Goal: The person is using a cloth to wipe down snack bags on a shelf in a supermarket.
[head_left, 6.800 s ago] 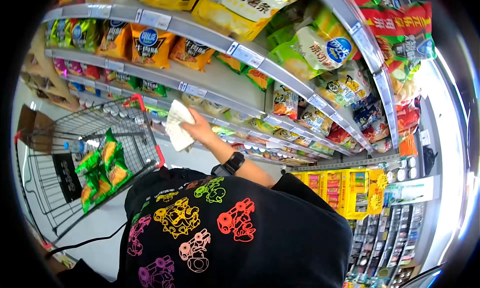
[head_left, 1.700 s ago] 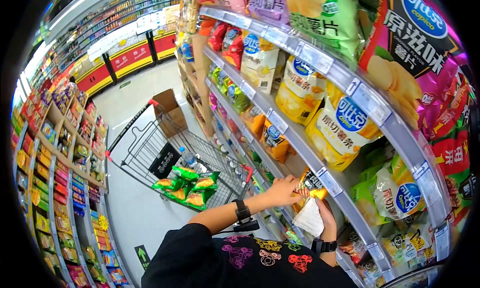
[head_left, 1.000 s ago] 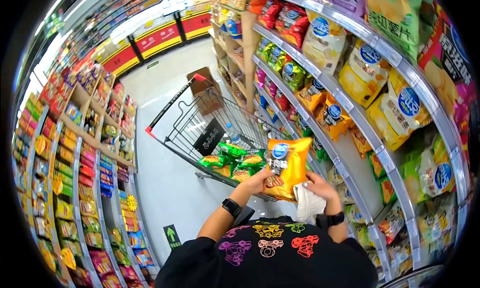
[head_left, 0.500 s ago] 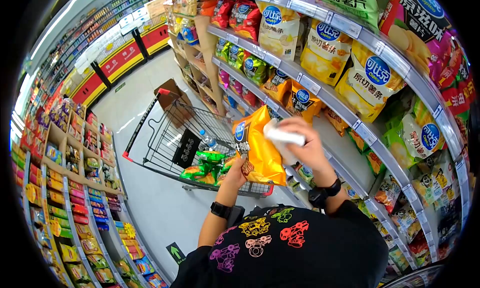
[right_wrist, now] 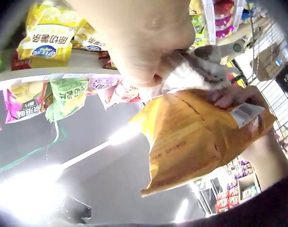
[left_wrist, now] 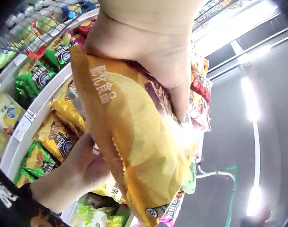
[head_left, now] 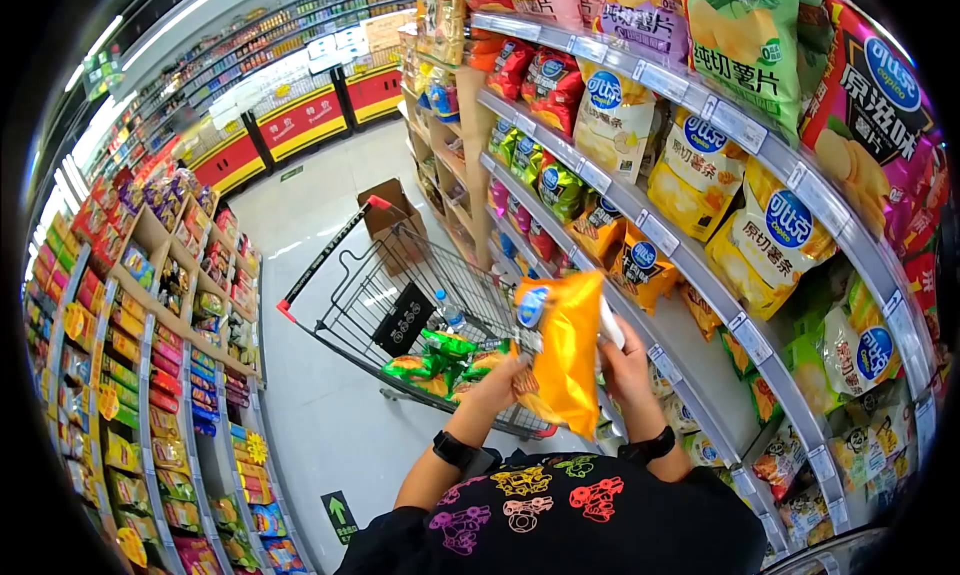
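An orange chip bag [head_left: 568, 350] is held upright in front of the body, over the near side of the shopping cart. My left hand [head_left: 497, 383] grips its lower left edge, thumb and fingers pinching the bag. Behind the bag's right edge, my right hand [head_left: 627, 363] holds a white cloth [head_left: 609, 325], mostly hidden by the bag in the head view. From the right wrist, the cloth [right_wrist: 189, 75] shows bunched under the right hand, right at the bag's back. In the left wrist view the bag [left_wrist: 134, 137] is creased, its printed side partly covered by the left hand.
A shopping cart [head_left: 365, 275] stands ahead, carrying several green chip bags [head_left: 440, 360] and a water bottle [head_left: 450, 313]. Curved shelves [head_left: 690, 230] of chips run close along the right. A cardboard box [head_left: 393, 225] sits beyond the cart; snack shelves [head_left: 150, 375] line the left.
Both hands drew the orange bag off the shelf and brought it before the body. The right hand passed the cloth over its front, then moved behind it as the bag turned.
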`<act>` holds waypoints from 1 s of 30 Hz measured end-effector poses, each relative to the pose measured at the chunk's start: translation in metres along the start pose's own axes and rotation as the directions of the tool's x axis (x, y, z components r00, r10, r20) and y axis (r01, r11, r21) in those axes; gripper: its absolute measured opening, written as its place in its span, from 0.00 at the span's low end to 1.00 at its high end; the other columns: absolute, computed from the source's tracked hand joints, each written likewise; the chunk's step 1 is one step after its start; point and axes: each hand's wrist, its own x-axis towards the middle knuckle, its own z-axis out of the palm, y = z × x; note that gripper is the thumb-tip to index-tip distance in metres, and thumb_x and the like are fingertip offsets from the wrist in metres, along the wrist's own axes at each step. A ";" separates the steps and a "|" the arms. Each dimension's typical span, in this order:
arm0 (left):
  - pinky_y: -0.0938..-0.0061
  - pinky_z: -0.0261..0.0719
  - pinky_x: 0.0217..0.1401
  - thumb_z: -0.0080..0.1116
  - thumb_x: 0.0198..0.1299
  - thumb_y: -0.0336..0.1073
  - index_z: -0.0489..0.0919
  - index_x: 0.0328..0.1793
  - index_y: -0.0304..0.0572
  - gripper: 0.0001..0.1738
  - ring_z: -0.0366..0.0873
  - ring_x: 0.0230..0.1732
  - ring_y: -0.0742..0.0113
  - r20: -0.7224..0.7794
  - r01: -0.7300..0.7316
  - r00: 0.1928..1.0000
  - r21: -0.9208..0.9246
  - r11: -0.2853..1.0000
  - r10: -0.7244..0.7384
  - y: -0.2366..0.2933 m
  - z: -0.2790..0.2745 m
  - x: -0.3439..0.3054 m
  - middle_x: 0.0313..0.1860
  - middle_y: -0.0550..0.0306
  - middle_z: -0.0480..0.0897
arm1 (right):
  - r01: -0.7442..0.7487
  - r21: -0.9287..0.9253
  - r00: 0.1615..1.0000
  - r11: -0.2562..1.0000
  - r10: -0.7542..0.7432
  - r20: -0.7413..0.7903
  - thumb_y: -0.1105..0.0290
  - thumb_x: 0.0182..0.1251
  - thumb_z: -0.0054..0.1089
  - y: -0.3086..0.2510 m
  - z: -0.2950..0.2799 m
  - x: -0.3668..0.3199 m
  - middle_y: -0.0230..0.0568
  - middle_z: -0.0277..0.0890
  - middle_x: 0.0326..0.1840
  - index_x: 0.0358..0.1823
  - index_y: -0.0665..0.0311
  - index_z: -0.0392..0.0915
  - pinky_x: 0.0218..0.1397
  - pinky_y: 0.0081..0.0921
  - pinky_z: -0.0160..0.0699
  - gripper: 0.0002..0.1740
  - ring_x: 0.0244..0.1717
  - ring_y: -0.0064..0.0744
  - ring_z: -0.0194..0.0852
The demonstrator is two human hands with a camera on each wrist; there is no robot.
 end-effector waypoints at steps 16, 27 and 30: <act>0.58 0.65 0.63 0.42 0.64 0.43 0.62 0.63 0.35 0.25 0.70 0.58 0.53 -0.335 0.069 0.932 -0.205 0.976 -0.136 -0.012 -0.008 -0.006 0.59 0.46 0.71 | -0.453 0.295 0.876 0.841 0.358 0.324 0.48 0.71 0.28 0.034 0.005 -0.009 0.42 0.65 0.61 0.63 0.65 0.59 0.64 0.32 0.60 0.31 0.61 0.34 0.64; 0.65 0.72 0.57 0.50 0.59 0.33 0.60 0.61 0.36 0.24 0.74 0.53 0.58 -0.416 -0.018 0.909 -0.002 1.000 0.016 -0.008 -0.010 -0.020 0.54 0.47 0.73 | -0.356 0.212 0.911 0.910 0.288 0.295 0.49 0.70 0.29 0.060 0.008 -0.006 0.43 0.64 0.61 0.64 0.67 0.57 0.62 0.32 0.63 0.31 0.60 0.35 0.64; 0.71 0.72 0.55 0.59 0.53 0.28 0.45 0.69 0.42 0.42 0.70 0.55 0.63 -0.470 -0.014 0.875 0.215 0.976 0.116 0.004 -0.010 -0.027 0.57 0.51 0.68 | -0.399 0.142 0.892 0.906 0.347 0.289 0.49 0.70 0.29 0.052 0.017 -0.013 0.42 0.63 0.62 0.64 0.63 0.58 0.61 0.32 0.64 0.31 0.60 0.36 0.64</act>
